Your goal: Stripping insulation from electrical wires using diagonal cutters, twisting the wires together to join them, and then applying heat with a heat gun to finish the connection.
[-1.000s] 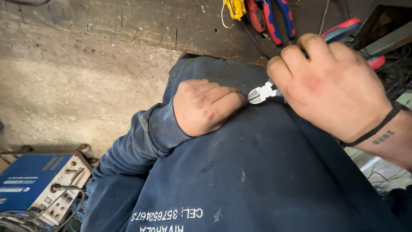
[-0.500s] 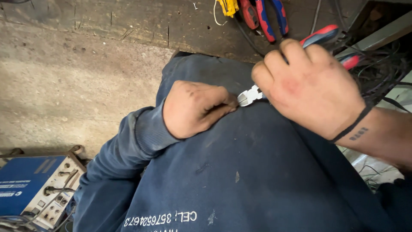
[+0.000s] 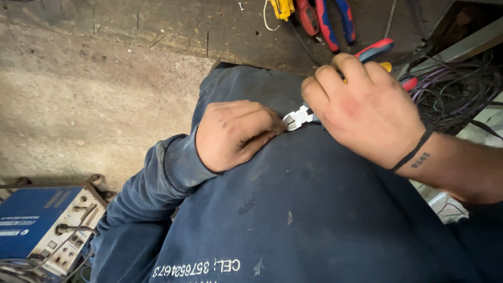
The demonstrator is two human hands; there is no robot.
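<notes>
Gripping metal cutting pliers [image 3: 297,117], the right hand [image 3: 367,112] is wrapping them tightly; the grimy left hand [image 3: 236,133] is curling into a fist at their steel tip.

Navy sweatshirt [image 3: 314,209], silver-headed cutters [image 3: 296,118], blue machine [image 3: 36,220].

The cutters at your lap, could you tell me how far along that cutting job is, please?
Done: nothing finished shows. In hand: the right hand grips the cutters, their tip meeting the closed left hand; whatever it pinches is hidden. Left: a tangle of wires lies at the right, and more pliers lie on the floor ahead.
</notes>
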